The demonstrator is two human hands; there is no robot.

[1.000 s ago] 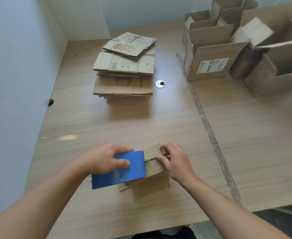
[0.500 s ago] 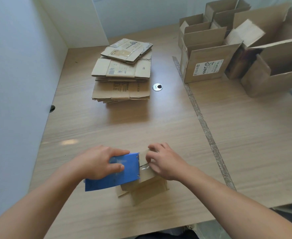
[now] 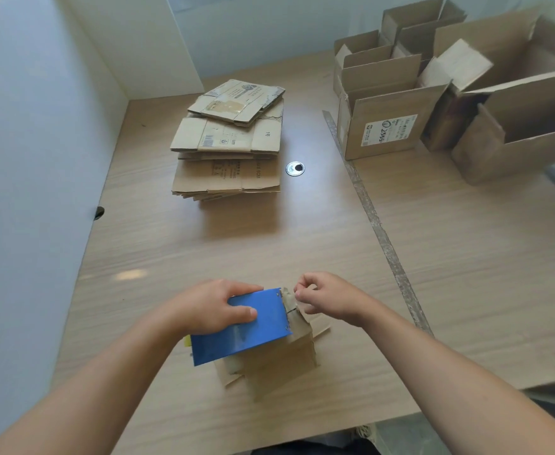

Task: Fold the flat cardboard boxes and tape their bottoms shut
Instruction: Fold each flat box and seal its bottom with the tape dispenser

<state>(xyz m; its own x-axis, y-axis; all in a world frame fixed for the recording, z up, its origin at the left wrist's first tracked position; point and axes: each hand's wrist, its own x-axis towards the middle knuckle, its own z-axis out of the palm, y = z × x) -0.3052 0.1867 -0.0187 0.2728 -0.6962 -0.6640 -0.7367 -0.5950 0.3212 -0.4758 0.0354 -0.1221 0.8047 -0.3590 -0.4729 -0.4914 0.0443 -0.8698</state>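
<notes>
A small cardboard box (image 3: pixel 282 362) stands near the table's front edge with its closed flaps facing up. My left hand (image 3: pixel 210 307) grips a blue tape dispenser (image 3: pixel 253 336) and holds it flat on top of the box, covering most of the flaps. My right hand (image 3: pixel 328 297) hovers at the box's far right corner, just past the dispenser's edge. Its fingers are curled, with thumb and forefinger pinched together on what looks like the clear tape end. The tape itself is hard to make out.
A stack of flat cardboard boxes (image 3: pixel 230 142) lies at the table's middle back. Several folded open boxes (image 3: pixel 387 126) crowd the back right corner. A round metal grommet (image 3: pixel 295 168) sits beside the stack, and a seam strip (image 3: pixel 381 238) runs across the table. A wall borders the left side.
My right hand has lifted off the box top and moved back to its far corner, fingers curling into a pinch. The dispenser has slid right over the flaps.
</notes>
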